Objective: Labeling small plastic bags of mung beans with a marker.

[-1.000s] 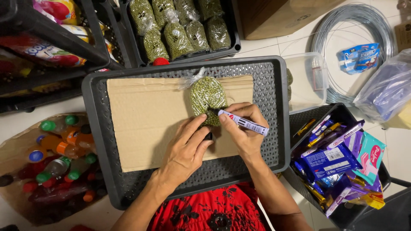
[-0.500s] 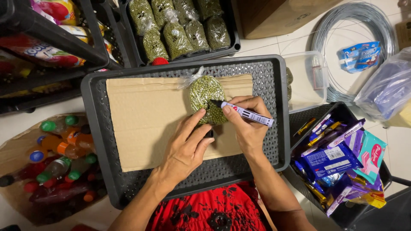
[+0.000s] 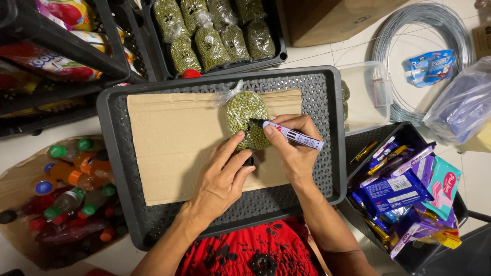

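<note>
1. The bag of green beans is clear, glossy plastic film.
2. The cardboard sheet is matt brown paperboard.
3. The tray is dark, perforated matt plastic.
4. The marker has a smooth plastic barrel.

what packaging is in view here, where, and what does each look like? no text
Bag of green beans: clear plastic, knotted, on the cardboard, steadied by left hand; right hand holds a marker on it.
More bean bags: top crate.
Snack packs: blue, purple, teal, right bin.
Capped bottles: lower left.
Blue wrapper: upper right, floor.
</note>
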